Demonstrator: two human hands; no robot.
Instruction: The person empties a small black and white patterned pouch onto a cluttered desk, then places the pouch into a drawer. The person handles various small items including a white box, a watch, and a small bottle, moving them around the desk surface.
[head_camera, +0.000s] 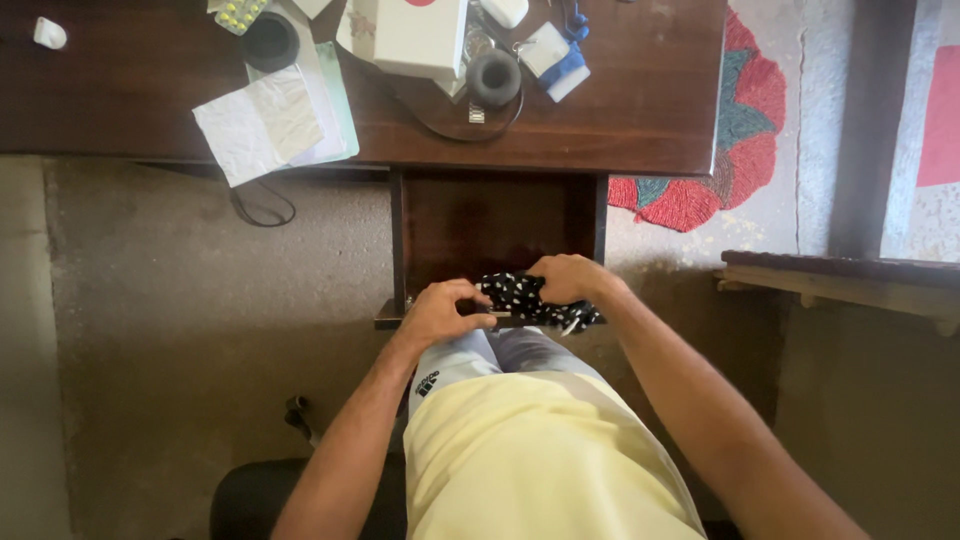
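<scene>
Both hands are gripping a black white-dotted cloth (530, 298) over the open drawer (495, 215) of the desk (620, 120), left hand (440, 312) and right hand (568, 278) fingers closed on its bunched ends, and it is looking light, limp, easily pinched anywhere.

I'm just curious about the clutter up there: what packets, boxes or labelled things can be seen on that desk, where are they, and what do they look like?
Blister pack: top edge of the desk, left of centre; small, with yellow-green pills.
White box: top centre of the desk; rectangular, a red mark at its upper edge.
White and blue packet: right of the box; flat, small.
White sheet: desk's front edge, left; crinkled, lying on a pale green folder.
</scene>
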